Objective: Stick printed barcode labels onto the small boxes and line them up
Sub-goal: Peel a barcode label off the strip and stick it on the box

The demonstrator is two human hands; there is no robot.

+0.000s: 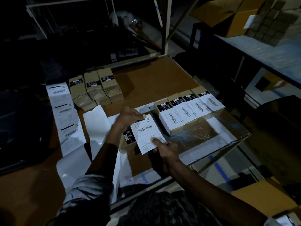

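A white barcode label (146,132) hangs over a small brown box (127,141) with a black sticker, near the table's front. My left hand (128,116) pinches the label's top left corner. My right hand (164,148) pinches its bottom right corner, thumb on top. To the right, several labelled boxes (189,111) stand side by side in a row. Several unlabelled brown boxes (96,88) lie grouped at the back left. A long strip of printed labels (65,115) runs down the left side.
Bare backing paper (96,126) lies left of my arms. The brown table (146,82) has a glass-covered part (203,136) at its right front corner. Dark equipment (21,128) sits far left. Shelves with cardboard cartons (241,18) stand at the right and back.
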